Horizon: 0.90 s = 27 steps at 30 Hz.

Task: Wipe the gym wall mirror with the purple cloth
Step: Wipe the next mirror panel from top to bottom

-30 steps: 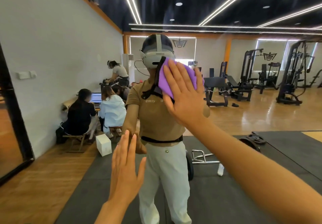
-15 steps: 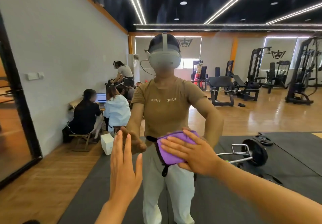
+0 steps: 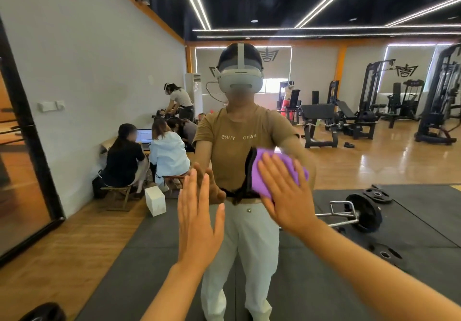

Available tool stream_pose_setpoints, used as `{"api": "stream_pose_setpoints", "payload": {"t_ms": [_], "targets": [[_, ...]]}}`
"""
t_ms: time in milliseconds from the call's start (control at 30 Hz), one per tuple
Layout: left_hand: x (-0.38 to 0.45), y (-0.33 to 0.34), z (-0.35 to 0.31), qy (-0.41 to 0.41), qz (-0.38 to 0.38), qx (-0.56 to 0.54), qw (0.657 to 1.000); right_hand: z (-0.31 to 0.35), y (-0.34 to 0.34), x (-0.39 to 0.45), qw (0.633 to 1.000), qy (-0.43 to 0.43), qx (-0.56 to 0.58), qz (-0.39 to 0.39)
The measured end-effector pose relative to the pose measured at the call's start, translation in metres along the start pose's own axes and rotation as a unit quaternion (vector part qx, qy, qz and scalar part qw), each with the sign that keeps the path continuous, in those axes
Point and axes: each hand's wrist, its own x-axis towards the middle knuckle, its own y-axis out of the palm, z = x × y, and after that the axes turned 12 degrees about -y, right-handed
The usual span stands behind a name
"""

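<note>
The wall mirror (image 3: pixel 324 258) fills almost the whole view and reflects the gym and me in a headset. My right hand (image 3: pixel 287 193) lies flat with straight, spread fingers on the purple cloth (image 3: pixel 269 168), pressing it against the glass at about waist height of my reflection. The cloth has a dark edge on its left side. My left hand (image 3: pixel 199 218) is raised to the left of it, palm towards the mirror, fingers straight; its reflection meets it at the fingertips.
The mirror's black frame (image 3: pixel 32 151) runs down the left, with a wooden surface beyond. Reflected behind me: people seated at a table (image 3: pixel 147 156), a white box (image 3: pixel 155 200), a barbell with plates (image 3: pixel 361 213) on black mats, weight machines (image 3: pixel 374 111).
My right hand swept the cloth from head height down to waist height, then up and right a little. The left hand stayed flat in the same spot.
</note>
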Motion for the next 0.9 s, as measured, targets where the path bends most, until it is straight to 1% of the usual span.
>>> {"api": "stream_pose_setpoints", "payload": {"t_ms": [100, 167, 233, 300, 400, 467, 533, 600, 667, 733, 800, 900], "targets": [[-0.012, 0.006, -0.006, -0.013, 0.007, 0.009, 1.0, 0.015, 0.008, -0.063, 0.995, -0.057, -0.028, 0.075], [-0.02, 0.009, -0.012, -0.017, 0.011, 0.012, 1.0, 0.013, 0.007, -0.079, 0.99, -0.083, -0.034, 0.113], [-0.025, 0.012, -0.019, -0.025, 0.014, 0.012, 1.0, 0.003, 0.001, -0.077, 0.984, -0.117, -0.031, 0.128], [-0.029, 0.014, -0.025, -0.032, 0.013, 0.011, 0.999, -0.011, -0.009, -0.059, 0.987, -0.117, -0.023, 0.11], [-0.031, 0.017, -0.034, -0.035, 0.005, 0.015, 0.999, -0.042, -0.031, 0.002, 0.999, -0.026, -0.007, 0.029], [-0.032, 0.019, -0.039, -0.035, -0.002, 0.02, 0.999, -0.06, -0.041, 0.037, 1.0, 0.02, -0.006, -0.006], [-0.032, 0.021, -0.043, -0.037, -0.01, 0.024, 0.999, -0.066, -0.042, 0.051, 0.998, 0.045, -0.001, -0.043], [-0.031, 0.023, -0.046, -0.044, -0.013, 0.034, 0.998, -0.059, -0.035, 0.045, 0.996, 0.05, 0.016, -0.067], [-0.031, 0.027, -0.045, -0.056, -0.008, 0.05, 0.997, -0.043, -0.025, 0.021, 0.998, 0.025, 0.039, -0.048], [-0.033, 0.03, -0.043, -0.067, 0.003, 0.06, 0.996, -0.023, -0.013, -0.018, 0.998, -0.024, 0.053, -0.004], [-0.035, 0.03, -0.043, -0.085, 0.016, 0.062, 0.994, -0.003, -0.004, -0.065, 0.996, -0.058, 0.048, 0.04], [-0.04, 0.03, -0.04, -0.096, 0.033, 0.084, 0.991, 0.016, 0.003, -0.11, 0.991, -0.078, 0.027, 0.104]]}}
